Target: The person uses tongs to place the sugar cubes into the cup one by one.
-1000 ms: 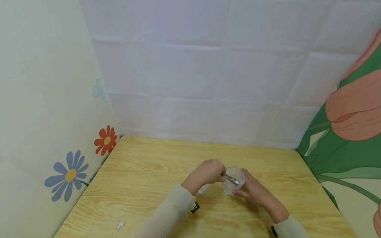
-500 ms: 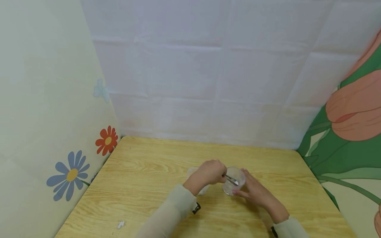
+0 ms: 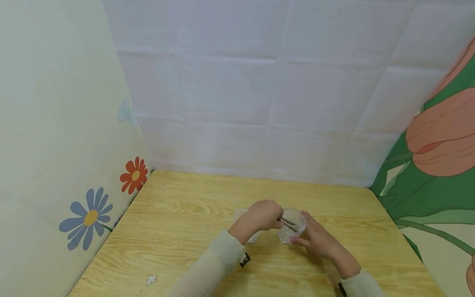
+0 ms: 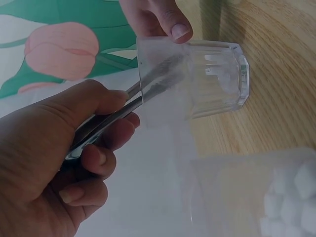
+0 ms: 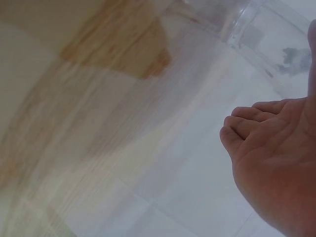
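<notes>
My left hand (image 3: 261, 215) grips metal tongs (image 4: 112, 118), whose arms reach through the mouth of a clear glass (image 4: 207, 106). Inside it the tong tips stand apart, with nothing visible between them. A small white lump (image 4: 224, 79) shows near the glass's base. On the far side, my right hand (image 3: 319, 239) holds the glass by its wall, thumb near the rim. Beside the glass, partly behind my left hand, is a translucent container (image 4: 217, 185) with several white cubes (image 4: 291, 202) in it.
The wood-grain table (image 3: 193, 198) carries a small white patch (image 3: 150, 280) at its front left. A white sheet (image 3: 230, 90) hangs behind the table. Flower-patterned panels (image 3: 434, 214) flank it on both sides.
The tong tips, earlier with a white piece between them in the glass, have parted and the piece no longer shows there. Both hands have stayed almost in place.
</notes>
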A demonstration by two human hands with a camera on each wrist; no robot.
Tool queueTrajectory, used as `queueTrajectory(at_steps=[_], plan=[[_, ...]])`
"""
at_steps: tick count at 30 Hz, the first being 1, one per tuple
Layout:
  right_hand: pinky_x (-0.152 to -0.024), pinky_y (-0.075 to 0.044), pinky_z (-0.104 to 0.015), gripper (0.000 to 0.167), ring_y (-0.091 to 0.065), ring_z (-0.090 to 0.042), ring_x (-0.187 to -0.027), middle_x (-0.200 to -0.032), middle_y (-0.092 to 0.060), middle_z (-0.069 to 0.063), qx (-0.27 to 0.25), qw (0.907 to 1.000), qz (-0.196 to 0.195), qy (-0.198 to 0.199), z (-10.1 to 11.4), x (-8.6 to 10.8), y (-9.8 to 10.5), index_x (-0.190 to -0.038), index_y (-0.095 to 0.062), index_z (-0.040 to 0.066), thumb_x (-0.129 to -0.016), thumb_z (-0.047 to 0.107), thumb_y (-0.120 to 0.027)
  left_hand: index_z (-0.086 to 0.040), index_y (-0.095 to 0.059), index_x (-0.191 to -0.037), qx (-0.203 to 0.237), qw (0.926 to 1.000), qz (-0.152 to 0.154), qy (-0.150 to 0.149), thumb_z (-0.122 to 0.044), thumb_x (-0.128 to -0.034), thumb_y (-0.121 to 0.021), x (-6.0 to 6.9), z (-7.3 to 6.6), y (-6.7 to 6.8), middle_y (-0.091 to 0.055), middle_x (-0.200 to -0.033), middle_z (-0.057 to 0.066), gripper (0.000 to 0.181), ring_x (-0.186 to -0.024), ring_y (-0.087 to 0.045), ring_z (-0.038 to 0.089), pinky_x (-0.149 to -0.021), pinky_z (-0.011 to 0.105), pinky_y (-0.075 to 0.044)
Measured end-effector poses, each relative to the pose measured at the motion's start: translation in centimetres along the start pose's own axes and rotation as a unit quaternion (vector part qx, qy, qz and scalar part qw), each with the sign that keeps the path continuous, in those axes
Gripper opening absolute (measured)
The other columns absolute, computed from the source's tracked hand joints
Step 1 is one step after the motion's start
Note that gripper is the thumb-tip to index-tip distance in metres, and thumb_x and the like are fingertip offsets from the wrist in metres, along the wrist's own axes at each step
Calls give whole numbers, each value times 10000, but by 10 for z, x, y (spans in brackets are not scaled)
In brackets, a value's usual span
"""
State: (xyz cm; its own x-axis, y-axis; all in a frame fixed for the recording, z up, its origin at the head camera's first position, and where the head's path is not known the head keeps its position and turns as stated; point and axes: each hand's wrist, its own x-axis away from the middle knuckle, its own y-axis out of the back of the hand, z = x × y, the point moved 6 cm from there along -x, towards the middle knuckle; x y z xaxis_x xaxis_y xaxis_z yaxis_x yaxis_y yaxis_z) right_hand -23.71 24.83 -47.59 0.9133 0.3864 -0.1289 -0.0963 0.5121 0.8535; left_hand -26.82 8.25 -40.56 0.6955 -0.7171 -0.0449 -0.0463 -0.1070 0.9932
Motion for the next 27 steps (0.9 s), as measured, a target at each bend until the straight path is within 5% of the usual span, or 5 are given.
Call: queueTrajectory(at_steps=[13, 27], plan=[[-1070, -278, -723, 888, -244, -570, -1434, -1554, -299, -355, 66, 9999, 43, -102, -2, 0, -1, -1519, -370, -11, -889, 502, -730, -201, -587, -714, 148, 9997, -154, -97, -237, -939, -692, 8, 7, 9, -500, -622, -99, 251, -547, -384, 56, -511, 214, -341], [-1077, -284, -711, 907, -259, -573, -1426, -1540, -310, -371, 122, 9999, -3, -31, -9, 0, -1, -1522, -347, -35, -891, 487, -737, -195, -652, -817, 3, 9999, -165, -37, -291, -990, -655, 21, 26, 17, -589, -703, -115, 198, -577, -480, 25, -540, 198, -405]])
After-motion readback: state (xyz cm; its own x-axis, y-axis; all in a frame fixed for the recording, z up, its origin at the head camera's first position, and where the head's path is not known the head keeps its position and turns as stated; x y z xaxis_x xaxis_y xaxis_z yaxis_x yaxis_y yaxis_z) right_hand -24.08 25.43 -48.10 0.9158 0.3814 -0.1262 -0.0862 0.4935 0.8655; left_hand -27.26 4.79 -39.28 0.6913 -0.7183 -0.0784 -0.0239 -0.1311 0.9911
